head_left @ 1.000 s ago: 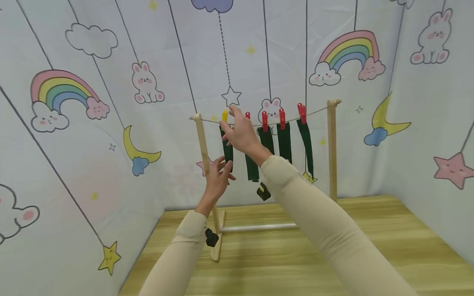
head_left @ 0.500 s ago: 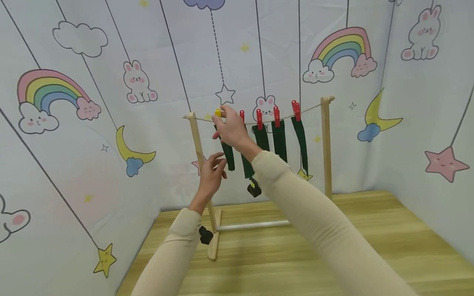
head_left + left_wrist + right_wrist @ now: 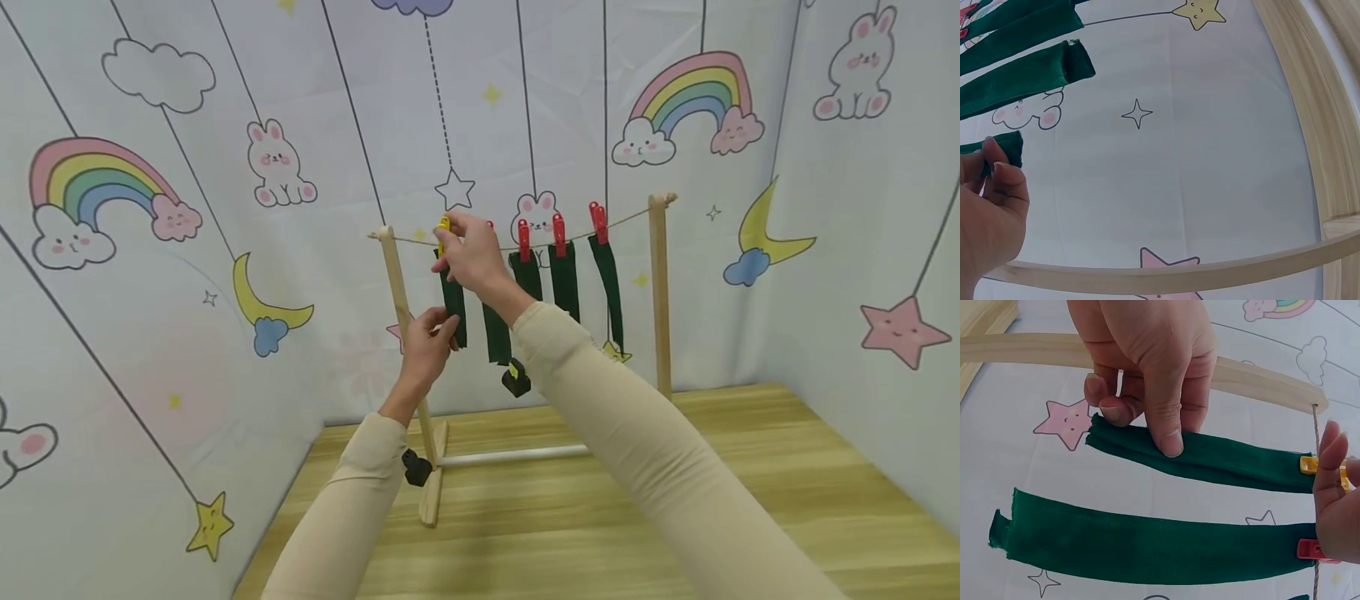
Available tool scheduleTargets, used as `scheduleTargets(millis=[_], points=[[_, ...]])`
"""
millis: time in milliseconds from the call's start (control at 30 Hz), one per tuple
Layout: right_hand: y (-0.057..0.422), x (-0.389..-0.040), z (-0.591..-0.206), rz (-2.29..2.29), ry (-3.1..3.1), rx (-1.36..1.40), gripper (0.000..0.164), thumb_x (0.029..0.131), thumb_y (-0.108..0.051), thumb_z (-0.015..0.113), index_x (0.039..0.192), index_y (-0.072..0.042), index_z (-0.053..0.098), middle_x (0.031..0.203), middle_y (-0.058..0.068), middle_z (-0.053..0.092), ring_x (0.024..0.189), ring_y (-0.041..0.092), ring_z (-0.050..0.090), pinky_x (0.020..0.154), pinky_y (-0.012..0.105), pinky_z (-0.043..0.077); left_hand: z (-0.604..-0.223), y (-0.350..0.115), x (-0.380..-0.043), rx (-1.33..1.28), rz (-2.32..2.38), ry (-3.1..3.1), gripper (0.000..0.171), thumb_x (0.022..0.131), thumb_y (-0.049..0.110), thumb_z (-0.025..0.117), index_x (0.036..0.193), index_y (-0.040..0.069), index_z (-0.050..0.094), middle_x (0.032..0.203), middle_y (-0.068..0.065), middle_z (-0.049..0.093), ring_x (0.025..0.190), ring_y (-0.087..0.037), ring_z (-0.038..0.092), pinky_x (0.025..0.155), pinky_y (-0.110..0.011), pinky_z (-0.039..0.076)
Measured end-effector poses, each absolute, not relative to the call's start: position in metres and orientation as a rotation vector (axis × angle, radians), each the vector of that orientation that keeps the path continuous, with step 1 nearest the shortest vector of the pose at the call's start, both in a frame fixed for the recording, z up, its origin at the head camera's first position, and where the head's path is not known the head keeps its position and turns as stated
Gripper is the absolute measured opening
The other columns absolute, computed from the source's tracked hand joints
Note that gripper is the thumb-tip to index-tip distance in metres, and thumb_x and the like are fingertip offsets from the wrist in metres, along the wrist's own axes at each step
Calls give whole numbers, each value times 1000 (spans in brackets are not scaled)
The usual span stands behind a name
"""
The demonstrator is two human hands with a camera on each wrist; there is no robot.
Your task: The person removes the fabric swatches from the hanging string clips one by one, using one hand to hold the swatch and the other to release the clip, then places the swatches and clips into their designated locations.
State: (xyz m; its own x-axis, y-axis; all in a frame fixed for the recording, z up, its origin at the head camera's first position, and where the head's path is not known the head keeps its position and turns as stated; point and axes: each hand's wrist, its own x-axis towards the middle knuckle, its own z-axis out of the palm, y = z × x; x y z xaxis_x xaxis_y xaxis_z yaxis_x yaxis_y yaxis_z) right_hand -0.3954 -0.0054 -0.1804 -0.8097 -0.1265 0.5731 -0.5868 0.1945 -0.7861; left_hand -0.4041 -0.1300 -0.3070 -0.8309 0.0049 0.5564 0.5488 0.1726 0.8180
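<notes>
In the head view, my right hand (image 3: 480,257) pinches a yellow clothespin (image 3: 443,225) at the left end of a string line. From that clothespin hangs a dark green cloth strip (image 3: 453,302). Lower down, my left hand (image 3: 426,352) pinches the same strip near its bottom end, thumb flat on the cloth in the right wrist view. The left wrist view catches my left hand (image 3: 997,215) with the strip's frayed end (image 3: 1015,149) sticking out past the fingers. Beside it, another green strip (image 3: 1160,547) hangs from a red clothespin (image 3: 1311,549).
Several more green strips (image 3: 564,279) hang to the right under red clothespins (image 3: 558,233). Wooden posts (image 3: 661,292) hold up the string, with a white bar (image 3: 517,456) low between them. Below is a wood-grain table (image 3: 600,517); cartoon-printed sheets (image 3: 360,150) form the walls.
My left fingers have closed onto the strip's lower end, which they were beside before. My right fingers now pinch the yellow clothespin. The head view has shifted slightly right.
</notes>
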Motion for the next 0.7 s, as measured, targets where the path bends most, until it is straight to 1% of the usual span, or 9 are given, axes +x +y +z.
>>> scheduleTargets(millis=[67,100,133,300,333,367,500,633,700], points=[[-5,-395,-180,1647,-2077,666,42,104,-15,56,143,-2,51,140,16,57,71,28,70,52,21,47,-306,-130,-404,-513,-1711,-2022,19,102,7,57,113,-8,64,88,-13,59,56,-12,54,52,-19,41],[-4,-395,-180,1644,-2072,665,41,103,-15,57,142,-2,53,139,15,58,70,26,70,55,19,47,-306,-130,-405,-508,-1718,-2019,19,102,6,58,113,-8,64,88,-13,59,56,-12,54,52,-19,41],[-4,-396,-181,1648,-2063,668,40,103,-14,57,141,-1,54,138,15,59,68,26,69,55,18,47,-306,-130,-405,-503,-1721,-2014,19,101,6,58,112,-8,64,88,-13,59,55,-11,54,51,-19,41],[-3,-398,-181,1631,-2011,662,35,101,-11,60,135,0,59,125,13,67,54,26,64,55,21,50,-305,-128,-406,-495,-1710,-2011,18,101,5,59,110,-9,64,87,-14,59,54,-10,54,51,-19,40],[-3,-398,-182,1628,-1997,660,34,101,-11,61,134,0,60,122,13,69,52,26,62,51,24,49,-305,-128,-406,-498,-1706,-2010,18,101,5,59,110,-9,64,87,-14,59,54,-10,54,51,-19,40],[-3,-398,-182,1619,-1988,653,34,101,-11,61,133,0,62,118,13,70,50,26,61,49,24,48,-305,-128,-406,-505,-1705,-2008,18,101,4,58,109,-10,64,86,-14,59,55,-10,54,51,-19,40],[-4,-397,-180,1651,-1934,625,31,99,-11,64,128,-1,66,108,13,73,46,26,56,46,22,44,-305,-130,-408,-526,-1697,-2009,17,101,4,58,109,-10,63,86,-14,58,56,-10,54,52,-20,40],[-7,-396,-179,1773,-1877,588,31,97,-11,67,126,-2,69,108,13,73,44,21,50,45,20,42,-307,-132,-409,-529,-1673,-2023,18,101,5,59,109,-10,64,87,-14,59,55,-10,54,52,-20,41],[-9,-395,-178,1820,-1860,568,30,96,-12,67,124,-2,70,108,11,73,44,17,48,45,19,41,-308,-134,-409,-527,-1659,-2028,18,101,5,59,110,-9,64,88,-15,59,55,-10,55,52,-19,42]])
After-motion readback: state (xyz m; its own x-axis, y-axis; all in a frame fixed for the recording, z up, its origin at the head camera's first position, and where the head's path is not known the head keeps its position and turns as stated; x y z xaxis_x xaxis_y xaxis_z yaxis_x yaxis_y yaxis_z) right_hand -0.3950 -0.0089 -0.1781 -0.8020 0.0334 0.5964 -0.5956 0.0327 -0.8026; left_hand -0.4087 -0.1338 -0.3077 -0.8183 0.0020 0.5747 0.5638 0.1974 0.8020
